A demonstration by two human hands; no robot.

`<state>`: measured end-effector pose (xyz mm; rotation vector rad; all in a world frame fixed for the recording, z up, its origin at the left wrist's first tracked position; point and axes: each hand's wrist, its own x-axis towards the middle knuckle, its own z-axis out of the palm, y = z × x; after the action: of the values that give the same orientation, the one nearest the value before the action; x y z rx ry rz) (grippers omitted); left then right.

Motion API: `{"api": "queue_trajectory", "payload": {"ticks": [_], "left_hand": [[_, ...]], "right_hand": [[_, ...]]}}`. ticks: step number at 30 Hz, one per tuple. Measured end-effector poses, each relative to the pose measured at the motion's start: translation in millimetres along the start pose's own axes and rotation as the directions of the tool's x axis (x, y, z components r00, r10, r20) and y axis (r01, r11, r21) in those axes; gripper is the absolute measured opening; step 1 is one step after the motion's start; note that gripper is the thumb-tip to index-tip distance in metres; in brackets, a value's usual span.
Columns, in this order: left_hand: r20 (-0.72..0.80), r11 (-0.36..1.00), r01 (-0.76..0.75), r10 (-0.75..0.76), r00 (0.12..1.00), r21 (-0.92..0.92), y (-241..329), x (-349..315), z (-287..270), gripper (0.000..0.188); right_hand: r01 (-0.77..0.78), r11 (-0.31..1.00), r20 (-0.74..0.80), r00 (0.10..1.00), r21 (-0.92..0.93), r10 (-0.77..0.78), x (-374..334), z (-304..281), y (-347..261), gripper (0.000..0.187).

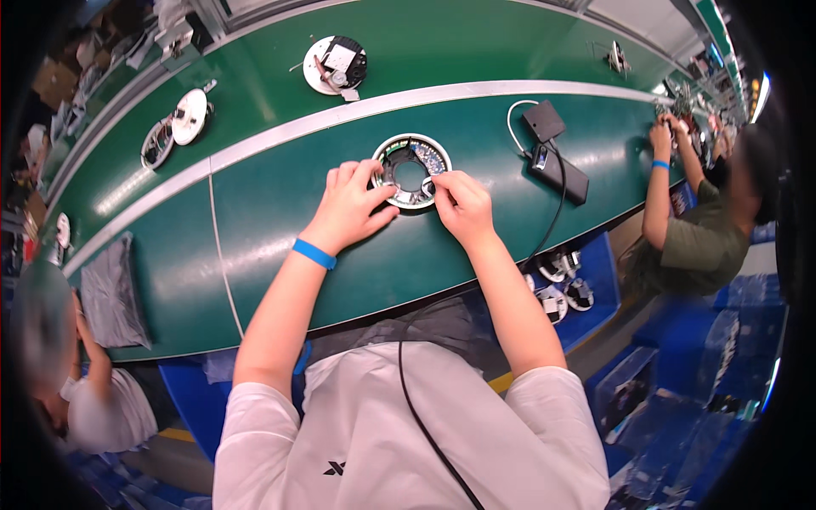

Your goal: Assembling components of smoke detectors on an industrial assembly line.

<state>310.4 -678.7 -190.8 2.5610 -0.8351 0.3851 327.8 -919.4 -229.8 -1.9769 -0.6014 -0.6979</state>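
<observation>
A white ring-shaped housing (445,153) with green circuit boards and dark wiring inside lies on the green workbench in front of me. My left hand (355,204) rests at its left side, fingers curved over the rim and gripping it, the thumb lower down near the bench. At the ring's lower right, my right hand (463,202) is closed in a pinch over the inner edge. A small white and black piece shows by those fingertips, but whatever they pinch is mostly hidden.
Right of the ring lie a black power bank (561,174) and a dark box (544,121), joined by cables. Beyond the pale rail (374,105) sit a round white unit (320,78) and an opened one (190,117). A grey bag (110,293) lies left. Co-workers sit both sides.
</observation>
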Motion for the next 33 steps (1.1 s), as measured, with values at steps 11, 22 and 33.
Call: {"api": "queue_trajectory", "payload": {"ticks": [11,22,33], "left_hand": [[0.267,0.987,-0.149,0.127,0.955,0.064,26,33,-28,0.050],[0.227,0.958,0.196,-0.147,0.963,-0.210,-14,19,-12,0.114],[0.261,0.885,0.377,-0.309,0.915,-0.274,-9,23,12,0.111]], "right_hand": [[0.072,0.992,0.003,0.997,0.105,-0.072,3,-10,11,0.018],[-0.333,0.923,0.025,0.942,0.195,0.335,10,-20,13,0.028],[-0.579,0.790,0.120,0.815,0.204,0.567,11,-16,36,0.020]]}}
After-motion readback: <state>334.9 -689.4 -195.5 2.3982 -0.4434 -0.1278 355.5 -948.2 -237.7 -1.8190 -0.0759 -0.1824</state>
